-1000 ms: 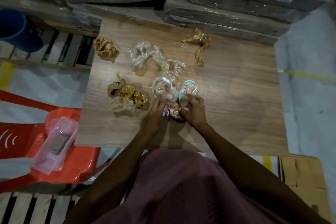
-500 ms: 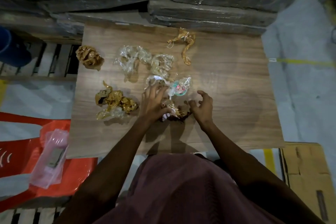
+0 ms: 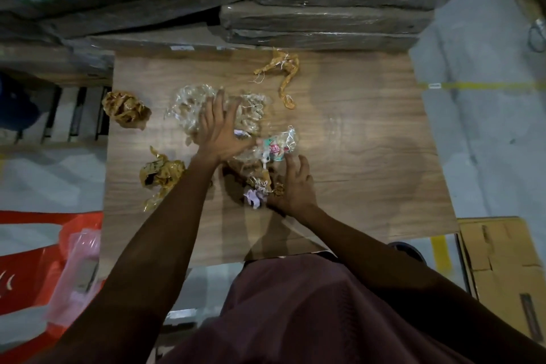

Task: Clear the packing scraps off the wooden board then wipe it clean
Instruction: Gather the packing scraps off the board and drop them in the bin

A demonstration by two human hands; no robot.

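Your left hand (image 3: 220, 130) flat, fingers spread, on clear plastic wad (image 3: 189, 106) — light, crinkly, springy; rake toward 6 o'clock. Right hand (image 3: 292, 183) loosely open beside small scraps (image 3: 260, 186) — pinch bunched.

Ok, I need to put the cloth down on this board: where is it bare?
The board's right part, right of the right hand and twisted brown strip, is bare. So is the near edge between the arms. It is crowded mid-left: clear wrap under the left hand, brown wads beside.
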